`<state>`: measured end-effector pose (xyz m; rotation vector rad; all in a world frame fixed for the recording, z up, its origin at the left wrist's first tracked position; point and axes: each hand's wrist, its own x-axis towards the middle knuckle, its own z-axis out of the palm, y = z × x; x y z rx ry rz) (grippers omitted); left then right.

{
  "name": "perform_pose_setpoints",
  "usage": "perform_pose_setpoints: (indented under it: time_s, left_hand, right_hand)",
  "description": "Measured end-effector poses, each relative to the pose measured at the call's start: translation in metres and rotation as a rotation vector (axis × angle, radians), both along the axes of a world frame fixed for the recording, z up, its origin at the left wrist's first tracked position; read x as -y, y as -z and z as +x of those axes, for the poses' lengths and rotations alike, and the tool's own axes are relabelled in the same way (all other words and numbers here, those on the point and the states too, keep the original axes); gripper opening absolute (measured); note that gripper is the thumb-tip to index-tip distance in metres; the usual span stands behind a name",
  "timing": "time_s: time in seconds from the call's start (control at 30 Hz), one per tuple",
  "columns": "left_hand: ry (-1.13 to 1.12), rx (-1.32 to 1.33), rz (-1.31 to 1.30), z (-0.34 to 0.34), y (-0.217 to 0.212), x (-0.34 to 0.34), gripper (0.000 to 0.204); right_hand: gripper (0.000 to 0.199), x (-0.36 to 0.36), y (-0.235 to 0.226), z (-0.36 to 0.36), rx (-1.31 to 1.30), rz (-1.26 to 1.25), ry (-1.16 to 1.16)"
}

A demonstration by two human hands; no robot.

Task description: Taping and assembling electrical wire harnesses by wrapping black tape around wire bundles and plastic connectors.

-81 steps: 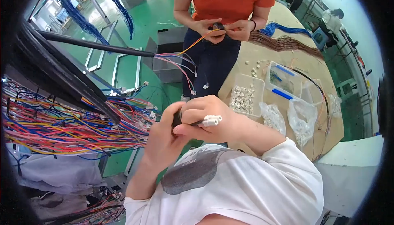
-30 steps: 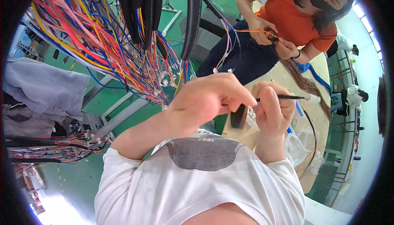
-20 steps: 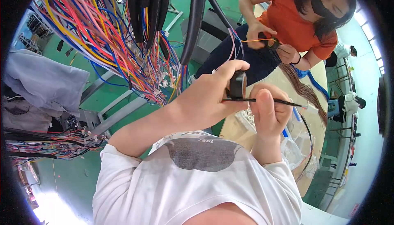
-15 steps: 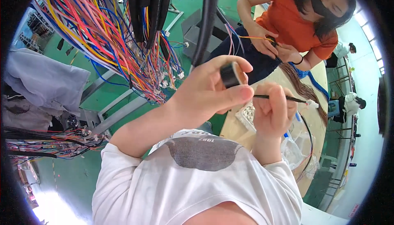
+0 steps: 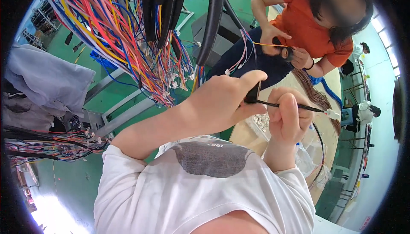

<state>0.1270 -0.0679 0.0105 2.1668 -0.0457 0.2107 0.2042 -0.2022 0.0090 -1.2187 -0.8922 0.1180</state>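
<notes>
My left hand point(image 5: 222, 95) is closed around a roll of black tape point(image 5: 253, 92), turned so that its edge faces me. A thin cable wrapped in black point(image 5: 268, 104) spans the gap between my hands. My right hand point(image 5: 289, 116) pinches this cable with thumb and curled fingers. Beyond my right fingers the cable sticks out to the right, ending in a white connector point(image 5: 332, 114) with some thin wires showing beside it. Whether the strip at the roll is loose tape or the cable's own end is hard to make out.
Thick bundles of coloured wires point(image 5: 102, 25) and black sleeved cables point(image 5: 212, 25) hang at upper left. Across from me a co-worker in an orange shirt point(image 5: 294, 8) handles a tape roll point(image 5: 287, 54) and yellow wire. A wooden table point(image 5: 245, 133) lies beneath my right hand, with plastic bags point(image 5: 305, 155).
The tape roll has turned and dropped slightly, coming closer to the cable, as my left hand rotated. My right hand shifted little. The co-worker's tape roll now shows more plainly.
</notes>
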Motion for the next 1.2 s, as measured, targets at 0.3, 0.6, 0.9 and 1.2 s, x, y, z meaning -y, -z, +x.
perform_pose_setpoints:
  time_s: [0.3, 0.6, 0.9, 1.2]
  left_hand:
    - [0.142, 0.046, -1.151, -0.004, -0.007, -0.001, 0.045]
    - [-0.033, 0.213, -0.721, -0.011, -0.001, -0.007, 0.022]
    - [-0.163, 0.361, -0.333, 0.007, 0.01, -0.002, 0.005]
    - [-0.126, 0.208, -0.354, -0.001, 0.013, -0.01, 0.01]
  right_hand:
    - [0.034, 0.003, -0.003, 0.01, -0.302, 0.128, -0.107]
    - [0.031, 0.001, -0.006, 0.015, -0.403, 0.068, -0.146]
    - [0.032, -0.014, 0.028, -0.01, 0.296, -0.141, 0.044]
    - [0.006, -0.006, 0.008, 0.016, 0.608, -0.498, 0.045]
